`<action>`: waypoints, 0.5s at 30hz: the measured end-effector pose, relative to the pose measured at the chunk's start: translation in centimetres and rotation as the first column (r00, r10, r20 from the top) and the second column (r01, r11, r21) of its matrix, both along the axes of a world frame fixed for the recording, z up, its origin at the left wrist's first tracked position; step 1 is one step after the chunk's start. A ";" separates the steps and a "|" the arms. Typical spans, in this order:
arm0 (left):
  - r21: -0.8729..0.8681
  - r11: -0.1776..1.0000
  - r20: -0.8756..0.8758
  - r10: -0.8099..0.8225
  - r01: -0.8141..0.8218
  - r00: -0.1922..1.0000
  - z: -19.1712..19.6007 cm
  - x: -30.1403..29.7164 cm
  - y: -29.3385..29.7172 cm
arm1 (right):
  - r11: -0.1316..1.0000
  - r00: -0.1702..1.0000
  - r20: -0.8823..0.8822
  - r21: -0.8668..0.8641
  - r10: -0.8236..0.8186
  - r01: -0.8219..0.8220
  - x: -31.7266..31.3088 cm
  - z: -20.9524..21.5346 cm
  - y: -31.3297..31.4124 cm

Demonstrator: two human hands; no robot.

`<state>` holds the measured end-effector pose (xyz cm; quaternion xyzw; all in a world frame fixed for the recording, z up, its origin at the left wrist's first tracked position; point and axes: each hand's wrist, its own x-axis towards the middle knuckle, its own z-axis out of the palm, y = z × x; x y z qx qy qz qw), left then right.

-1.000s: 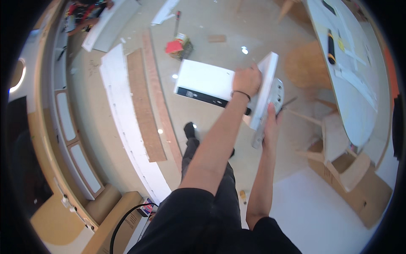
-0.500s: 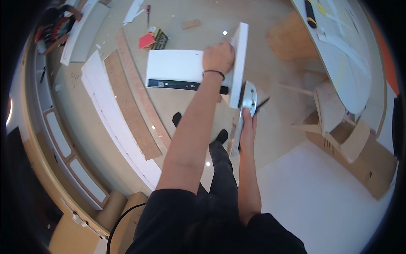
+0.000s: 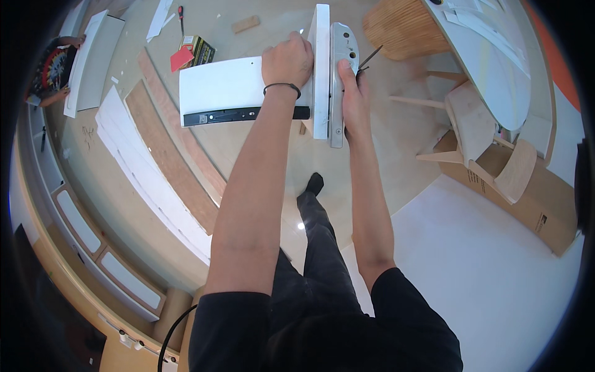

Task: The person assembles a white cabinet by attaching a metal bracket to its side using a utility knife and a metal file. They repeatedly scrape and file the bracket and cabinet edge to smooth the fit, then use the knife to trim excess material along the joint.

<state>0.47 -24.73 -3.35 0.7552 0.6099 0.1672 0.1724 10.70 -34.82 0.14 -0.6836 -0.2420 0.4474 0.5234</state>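
Observation:
A white drawer (image 3: 220,84) with a black slide rail (image 3: 204,116) along its side is held out in front of me, its front panel (image 3: 321,74) standing edge-on at the right. My left hand (image 3: 288,60) is closed on the drawer, close to the inside of that panel, with its fingertips hidden. My right hand (image 3: 355,99) grips a long silver bar (image 3: 336,118) with a rounded far end and round holes. The bar lies along the outer face of the front panel. A thin dark stick (image 3: 370,57) pokes out beside the right hand's fingers.
Long brown boards (image 3: 170,149) and a white board (image 3: 145,170) lie on the floor at left, with a small box (image 3: 201,53) and a screwdriver (image 3: 181,18) beyond. Another person (image 3: 52,71) holds a white panel (image 3: 93,62). At right stand a chair (image 3: 471,115), a table (image 3: 496,68) and a carton (image 3: 527,211).
My right hand has brought the silver bar up from below to lie along the front panel. My view has shifted. The other person now has both hands on their panel.

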 end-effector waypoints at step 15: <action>0.021 1.000 -0.016 0.013 -0.012 1.000 -0.9 0.1 0.3 | 1.000 0.999 -0.036 -0.011 0.004 -0.005 -1.5 1.0 -4.1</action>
